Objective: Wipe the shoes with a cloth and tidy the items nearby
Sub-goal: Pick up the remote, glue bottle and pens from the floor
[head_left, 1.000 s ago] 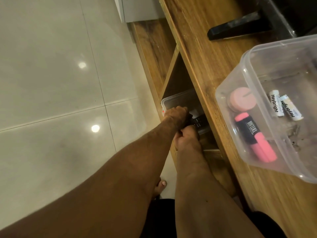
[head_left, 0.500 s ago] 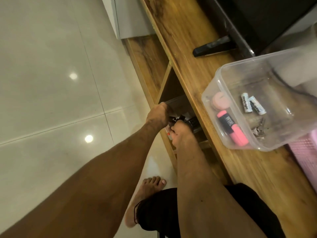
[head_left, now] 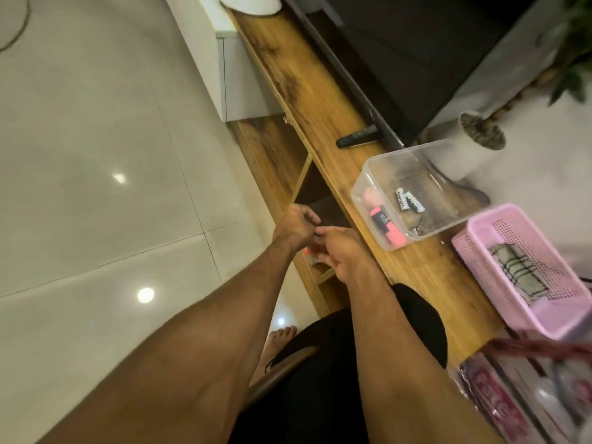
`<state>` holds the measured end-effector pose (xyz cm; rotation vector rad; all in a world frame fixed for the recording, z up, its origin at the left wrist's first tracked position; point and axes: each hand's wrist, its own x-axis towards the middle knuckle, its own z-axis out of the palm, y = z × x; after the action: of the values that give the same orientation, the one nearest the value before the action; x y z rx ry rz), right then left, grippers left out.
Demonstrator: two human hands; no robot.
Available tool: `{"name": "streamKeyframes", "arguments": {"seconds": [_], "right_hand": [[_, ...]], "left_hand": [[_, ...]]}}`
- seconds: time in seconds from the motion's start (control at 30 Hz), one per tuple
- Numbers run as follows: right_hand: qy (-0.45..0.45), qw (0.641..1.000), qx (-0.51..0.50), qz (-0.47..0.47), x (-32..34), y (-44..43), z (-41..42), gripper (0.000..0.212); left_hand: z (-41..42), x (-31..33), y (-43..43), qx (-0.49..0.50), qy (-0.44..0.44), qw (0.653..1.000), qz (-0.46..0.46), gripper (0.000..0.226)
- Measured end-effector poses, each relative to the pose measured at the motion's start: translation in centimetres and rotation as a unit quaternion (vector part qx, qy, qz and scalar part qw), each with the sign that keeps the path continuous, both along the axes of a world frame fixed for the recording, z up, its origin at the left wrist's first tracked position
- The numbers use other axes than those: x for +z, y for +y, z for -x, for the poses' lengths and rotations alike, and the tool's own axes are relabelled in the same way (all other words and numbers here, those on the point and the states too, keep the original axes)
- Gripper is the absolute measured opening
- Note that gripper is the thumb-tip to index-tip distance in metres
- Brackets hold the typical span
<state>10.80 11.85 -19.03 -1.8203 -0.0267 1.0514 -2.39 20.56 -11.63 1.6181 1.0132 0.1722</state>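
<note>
My left hand [head_left: 296, 227] and my right hand [head_left: 339, 251] meet fingertip to fingertip in front of the open shelf compartment [head_left: 320, 200] under the wooden top. Both have curled fingers. A small pink-orange bit [head_left: 307, 250] shows just below them; whether either hand grips it is hidden. A folded checked cloth [head_left: 509, 267] lies in a pink basket [head_left: 474, 248] on the wooden top. No shoes are in view.
A clear plastic tub [head_left: 368, 174] on the wooden top [head_left: 320, 100] holds a pink highlighter [head_left: 386, 225], two batteries [head_left: 408, 201] and keys. A black remote [head_left: 357, 139], a dark TV [head_left: 416, 43], a white plant pot [head_left: 477, 145] and a printed package [head_left: 512, 398] surround it. Glossy tiled floor [head_left: 96, 187] lies left.
Both hands have drawn back out of the shelf compartment, away from the clear container there. The view has pulled back, bringing the pink basket and the plant pot into sight.
</note>
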Motion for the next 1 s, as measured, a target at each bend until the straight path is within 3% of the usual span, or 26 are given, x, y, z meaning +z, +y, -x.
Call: {"name": "streamKeyframes", "arguments": {"seconds": [0.17, 0.33, 0.67, 0.83, 1.0], "right_hand": [[-0.075, 0.997, 0.008, -0.01, 16.0, -1.6, 6.6, 0.017], [-0.144, 0.988, -0.026, -0.046, 25.6, -6.0, 8.6, 0.019], [-0.203, 0.965, -0.145, -0.082, 33.0, -17.8, 6.8, 0.024], [-0.185, 0.944, -0.252, -0.108, 33.8, -25.5, 6.3, 0.016], [-0.202, 0.91, -0.347, -0.105, 34.3, -33.7, 7.3, 0.023]], "left_hand": [[0.9, 7.8, 0.0, 0.025, -0.059, 0.998, -0.024, 0.024], [1.2, 15.3, -2.1, 0.01, -0.119, 0.99, -0.081, 0.015], [-2.5, 25.1, -13.0, -0.172, -0.174, 0.961, -0.125, 0.015], [-5.1, 26.3, -20.5, -0.271, -0.193, 0.937, -0.105, 0.013], [-6.0, 25.8, -28.2, -0.377, -0.207, 0.901, -0.06, 0.02]]}}
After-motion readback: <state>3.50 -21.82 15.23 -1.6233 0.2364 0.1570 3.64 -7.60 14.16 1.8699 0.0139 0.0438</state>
